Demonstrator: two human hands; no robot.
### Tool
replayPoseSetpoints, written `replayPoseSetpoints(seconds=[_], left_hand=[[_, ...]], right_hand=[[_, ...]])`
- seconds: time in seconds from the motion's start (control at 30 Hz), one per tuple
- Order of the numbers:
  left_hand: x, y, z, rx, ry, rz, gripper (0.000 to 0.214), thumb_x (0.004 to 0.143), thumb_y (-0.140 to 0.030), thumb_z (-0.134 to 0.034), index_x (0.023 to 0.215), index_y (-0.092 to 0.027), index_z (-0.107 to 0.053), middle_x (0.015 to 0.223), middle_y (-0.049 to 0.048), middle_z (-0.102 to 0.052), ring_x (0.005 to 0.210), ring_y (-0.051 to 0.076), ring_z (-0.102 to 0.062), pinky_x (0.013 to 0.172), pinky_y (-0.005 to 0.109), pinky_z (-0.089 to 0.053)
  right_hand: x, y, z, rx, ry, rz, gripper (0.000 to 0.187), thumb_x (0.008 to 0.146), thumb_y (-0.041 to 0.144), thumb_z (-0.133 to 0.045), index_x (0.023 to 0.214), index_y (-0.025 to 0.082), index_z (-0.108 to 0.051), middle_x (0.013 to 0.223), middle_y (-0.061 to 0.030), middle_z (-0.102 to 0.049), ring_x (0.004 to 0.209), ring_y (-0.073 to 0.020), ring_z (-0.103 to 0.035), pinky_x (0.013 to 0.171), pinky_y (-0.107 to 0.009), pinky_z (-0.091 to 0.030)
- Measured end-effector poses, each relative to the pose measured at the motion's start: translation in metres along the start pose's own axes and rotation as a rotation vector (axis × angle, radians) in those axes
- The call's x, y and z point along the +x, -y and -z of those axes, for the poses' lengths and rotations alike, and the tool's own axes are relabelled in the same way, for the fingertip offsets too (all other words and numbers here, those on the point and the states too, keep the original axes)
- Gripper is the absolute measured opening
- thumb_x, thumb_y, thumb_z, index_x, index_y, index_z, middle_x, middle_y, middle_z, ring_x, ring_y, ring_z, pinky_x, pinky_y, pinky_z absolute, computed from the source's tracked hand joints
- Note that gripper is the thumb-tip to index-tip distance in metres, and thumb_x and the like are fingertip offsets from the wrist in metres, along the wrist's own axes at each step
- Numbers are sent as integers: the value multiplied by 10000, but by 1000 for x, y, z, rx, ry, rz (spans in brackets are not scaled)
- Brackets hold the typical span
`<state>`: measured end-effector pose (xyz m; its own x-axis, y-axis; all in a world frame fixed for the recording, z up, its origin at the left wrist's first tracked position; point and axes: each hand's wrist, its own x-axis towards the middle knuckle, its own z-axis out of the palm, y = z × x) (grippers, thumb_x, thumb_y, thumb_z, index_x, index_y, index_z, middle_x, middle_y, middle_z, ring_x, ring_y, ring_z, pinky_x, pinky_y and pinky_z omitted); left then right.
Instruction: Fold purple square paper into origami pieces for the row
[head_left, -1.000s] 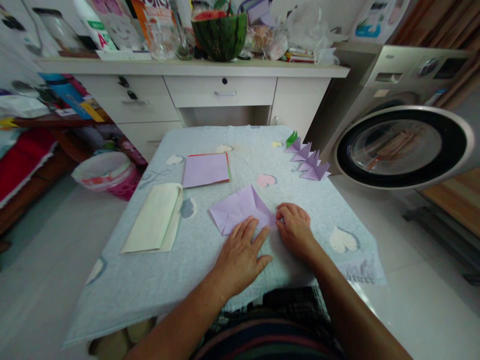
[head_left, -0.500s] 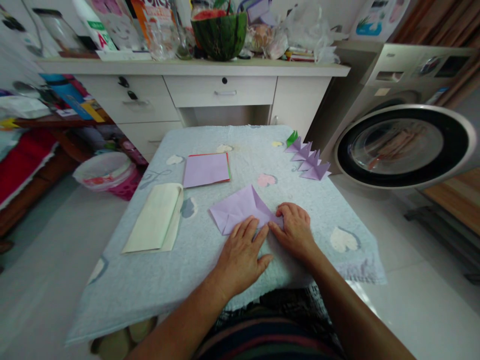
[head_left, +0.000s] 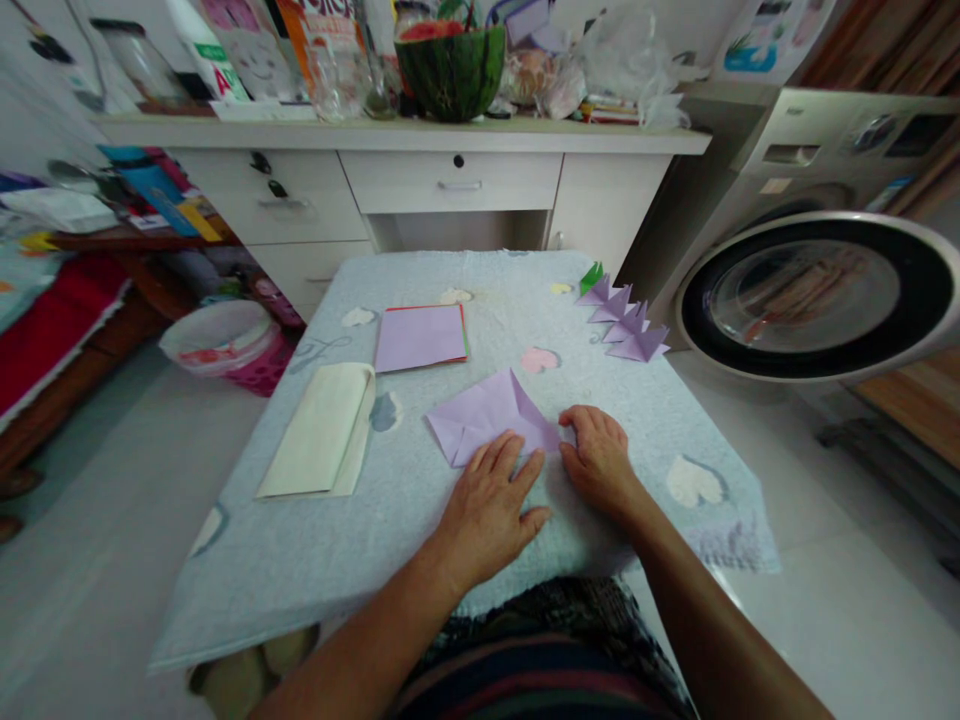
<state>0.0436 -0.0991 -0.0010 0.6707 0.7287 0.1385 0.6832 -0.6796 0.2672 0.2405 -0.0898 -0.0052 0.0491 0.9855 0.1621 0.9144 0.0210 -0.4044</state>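
A purple sheet of origami paper point(head_left: 484, 408), partly folded and creased, lies on the cloth-covered table in front of me. My left hand point(head_left: 491, 505) rests flat on its lower edge, fingers stretched out and thumb apart. At the sheet's right corner is my right hand point(head_left: 600, 455), its fingers curled, with the corner between thumb and forefinger. Beyond the sheet sits a stack of square paper point(head_left: 421, 337), purple on top, with red and green edges showing. Folded purple paper pieces point(head_left: 626, 322) stand in a row at the right edge, a green piece point(head_left: 591, 278) at their far end.
A folded pale green cloth or paper point(head_left: 319, 430) lies on the left of the table point(head_left: 300, 560). Behind stands a white cabinet point(head_left: 457, 185) bearing a cut watermelon point(head_left: 450, 75). A washing machine point(head_left: 825, 295) has its door open at right; a pink bin point(head_left: 259, 360) stands left.
My right thumb has slid right, off the paper's lower edge to its corner. My left hand stays in place on the sheet. The whole view has shifted slightly.
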Motion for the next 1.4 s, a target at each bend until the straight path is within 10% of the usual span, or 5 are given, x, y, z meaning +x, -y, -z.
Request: replayPoseSetpoints(seconds=[0.4, 1.4], left_hand=[[2, 0, -3, 17, -22, -3, 621, 865, -465, -597, 1398, -197, -425, 1467, 160, -414, 1387, 318, -354, 1130, 495, -306], [-62, 45, 28, 280, 28, 81, 639, 896, -573, -504, 1360, -135, -500, 1463, 125, -475, 1364, 280, -410, 1091, 438, -351]], right_hand=[[-19, 6, 7, 293, -37, 391, 472, 755, 4, -392, 1157, 199, -547, 1118, -88, -638, 1062, -217, -562, 951, -409, -439], [-26, 21, 2, -191, 110, 448, 330, 922, 360, -544, 1229, 241, -558, 1116, -89, -590, 1007, -259, -520, 903, -432, -374]])
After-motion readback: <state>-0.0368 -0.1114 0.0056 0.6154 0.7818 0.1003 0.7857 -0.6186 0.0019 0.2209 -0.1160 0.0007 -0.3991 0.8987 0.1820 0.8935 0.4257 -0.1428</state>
